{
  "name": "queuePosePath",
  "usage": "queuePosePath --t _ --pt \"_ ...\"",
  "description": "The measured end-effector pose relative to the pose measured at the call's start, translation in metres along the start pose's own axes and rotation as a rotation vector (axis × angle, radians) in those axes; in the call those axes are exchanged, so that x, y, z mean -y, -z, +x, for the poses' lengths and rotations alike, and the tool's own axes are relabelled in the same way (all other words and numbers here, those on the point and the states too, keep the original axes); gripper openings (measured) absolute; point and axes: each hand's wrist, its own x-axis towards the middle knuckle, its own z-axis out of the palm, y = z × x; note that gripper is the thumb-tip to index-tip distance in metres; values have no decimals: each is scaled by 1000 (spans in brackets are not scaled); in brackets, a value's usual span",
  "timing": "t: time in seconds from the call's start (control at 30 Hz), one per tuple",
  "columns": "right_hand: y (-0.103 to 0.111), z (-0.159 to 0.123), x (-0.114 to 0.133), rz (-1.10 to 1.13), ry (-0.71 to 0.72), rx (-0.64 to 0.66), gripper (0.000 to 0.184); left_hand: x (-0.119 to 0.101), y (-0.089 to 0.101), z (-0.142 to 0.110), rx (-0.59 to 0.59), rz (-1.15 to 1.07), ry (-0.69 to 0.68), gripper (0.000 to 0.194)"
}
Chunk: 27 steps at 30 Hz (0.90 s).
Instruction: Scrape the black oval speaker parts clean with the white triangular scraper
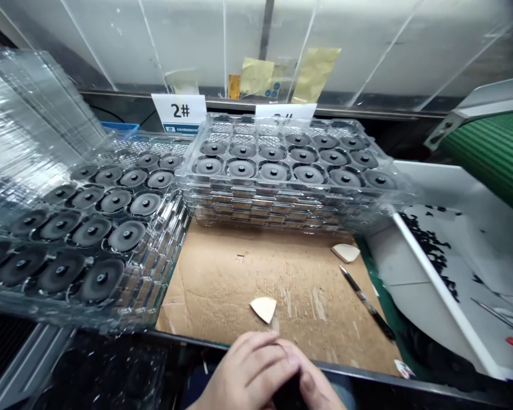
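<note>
At the front edge of the table my left hand (250,370) and my right hand (314,381) are pressed together, fingers curled. The left fingers lie over the right hand. A dark patch shows between the palms; I cannot tell whether it is a held thing or shadow. Just beyond the fingertips, a cream three-cornered flat piece (264,309) lies on a cardboard sheet (222,267). A similar cream piece (345,252) rests farther back at the right. Near it lies a slim dark pen-like tool (367,304), pointing toward the front right.
Stacked clear trays (282,191) holding black round parts stand at the back. Another tray stack (149,273) fills the left, beside a leaning pile of clear plastic sheets (29,108). A white bin (436,273) at right holds small black pieces. A green roll (496,148) overhangs it.
</note>
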Motion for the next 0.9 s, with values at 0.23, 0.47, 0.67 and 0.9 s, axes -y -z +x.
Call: queuePosePath --t 0.23,0.47,0.67,0.9 --pt "-17 52 -27 -464 -17 -314 46 10 20 -21 -662 -1063 572 54" --pt "-39 62 -34 -359 153 -235 22 7 41 -32 -766 -1241 466 43" --pt "-29 73 54 -223 230 -222 24 -5 35 -22 -759 -1091 455 64" --pt "-44 75 108 -186 412 85 22 -12 34 -18 -784 -962 598 52"
